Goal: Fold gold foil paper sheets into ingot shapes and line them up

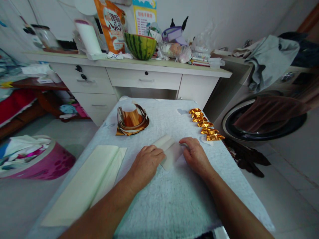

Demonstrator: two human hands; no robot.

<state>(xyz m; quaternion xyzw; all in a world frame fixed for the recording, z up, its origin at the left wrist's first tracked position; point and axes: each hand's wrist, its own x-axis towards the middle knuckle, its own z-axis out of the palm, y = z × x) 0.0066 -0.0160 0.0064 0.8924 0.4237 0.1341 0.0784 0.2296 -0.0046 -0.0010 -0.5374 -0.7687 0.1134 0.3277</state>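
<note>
- Now the creased paper sheet point(171, 154) is steadied on the cloth-covered table point(171, 205) by the left hand point(147, 161), fingers together, seemingly for flatness.
- Its right edge is met by the right hand point(196, 156); pinching cannot be told.
- Folded gold foil pieces point(205, 124) are lined aside, presumably for room.

White wall point(236, 16), white drawer cabinet point(159, 80), front-loading washing machine point(239, 86), pale tiled floor point(286, 196)

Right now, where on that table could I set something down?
Bare cloth shows between the gold foil coil and the gold pieces, and between the forearms. It's crowded mid-table, where the left hand and right hand flank the small paper, and at left, where the folded paper lies.
</note>
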